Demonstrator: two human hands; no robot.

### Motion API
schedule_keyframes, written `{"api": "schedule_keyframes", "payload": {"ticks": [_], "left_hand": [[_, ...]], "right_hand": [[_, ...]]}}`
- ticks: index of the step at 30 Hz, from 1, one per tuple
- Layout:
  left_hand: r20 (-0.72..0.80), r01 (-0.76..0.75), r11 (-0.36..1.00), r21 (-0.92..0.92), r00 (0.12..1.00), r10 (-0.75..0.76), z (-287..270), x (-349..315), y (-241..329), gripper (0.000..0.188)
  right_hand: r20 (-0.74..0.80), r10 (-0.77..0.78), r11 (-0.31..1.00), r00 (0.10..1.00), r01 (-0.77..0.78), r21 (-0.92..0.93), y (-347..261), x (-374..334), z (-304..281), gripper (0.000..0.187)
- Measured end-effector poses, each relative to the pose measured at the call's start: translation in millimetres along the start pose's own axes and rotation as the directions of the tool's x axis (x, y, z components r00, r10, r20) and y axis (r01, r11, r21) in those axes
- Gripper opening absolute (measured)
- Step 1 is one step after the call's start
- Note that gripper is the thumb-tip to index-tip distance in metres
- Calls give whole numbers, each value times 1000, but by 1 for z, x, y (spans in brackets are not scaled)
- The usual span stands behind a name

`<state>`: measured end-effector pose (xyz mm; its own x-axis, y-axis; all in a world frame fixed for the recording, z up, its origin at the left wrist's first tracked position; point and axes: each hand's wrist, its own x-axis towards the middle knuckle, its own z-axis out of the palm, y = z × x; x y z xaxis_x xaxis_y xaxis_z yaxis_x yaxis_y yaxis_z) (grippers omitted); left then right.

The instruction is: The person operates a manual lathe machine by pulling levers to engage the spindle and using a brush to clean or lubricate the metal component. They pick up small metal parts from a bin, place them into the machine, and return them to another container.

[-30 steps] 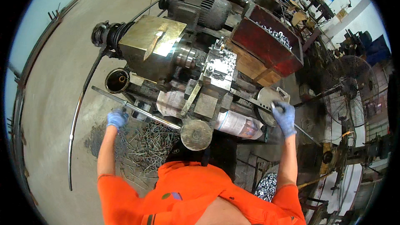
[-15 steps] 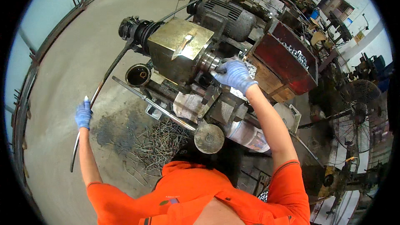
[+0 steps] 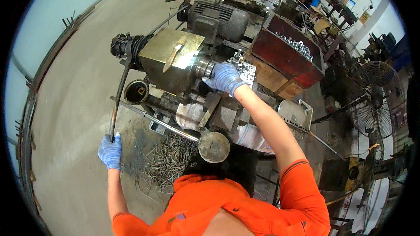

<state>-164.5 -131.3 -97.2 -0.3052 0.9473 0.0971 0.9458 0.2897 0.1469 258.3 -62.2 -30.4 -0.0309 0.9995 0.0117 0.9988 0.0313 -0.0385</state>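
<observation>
My left hand (image 3: pixel 110 152), in a blue knitted glove, is closed round the lower part of a long metal lever (image 3: pixel 117 100). The lever runs up to the dark, ribbed end of a lathe-like machine's headstock (image 3: pixel 164 72). In a matching glove, my right hand (image 3: pixel 225 78) is at the shiny round spindle nose (image 3: pixel 203 66), thumb towards it. The back of that hand hides its fingers and whatever they grip. A brush (image 3: pixel 173 57) lies on the headstock's brassy top plate (image 3: pixel 190 41).
A greasy motor (image 3: pixel 223 19) sits behind the headstock. At right stand a red bin (image 3: pixel 280 52) of small metal parts and a fan (image 3: pixel 374 96). A long rod (image 3: pixel 159 122) and a round plate (image 3: pixel 214 147) are near me, above a pile of thin metal scraps (image 3: pixel 170 159).
My left hand has moved right and nearer to me, and the lever has swung to a steeper angle. My right hand stays by the spindle; the whole view has shifted slightly.
</observation>
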Motion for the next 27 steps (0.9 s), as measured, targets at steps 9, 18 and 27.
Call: {"api": "schedule_keyframes", "payload": {"ticks": [9, 18, 27], "left_hand": [[-91, -302, 945, 122, 945, 314, 15, 20, -10, 46], [-494, -713, 569, -408, 697, 519, -51, 41, 166, 53], [-588, -869, 481, -117, 451, 672, -6, 60, 220, 32]], "right_hand": [[-364, 107, 994, 925, -98, 43, 66, -74, -75, 48], [-677, 185, 944, 712, -320, -79, 131, -137, -106, 33], [-426, 382, 916, 820, -273, 295, 89, -241, 14, 28]]}}
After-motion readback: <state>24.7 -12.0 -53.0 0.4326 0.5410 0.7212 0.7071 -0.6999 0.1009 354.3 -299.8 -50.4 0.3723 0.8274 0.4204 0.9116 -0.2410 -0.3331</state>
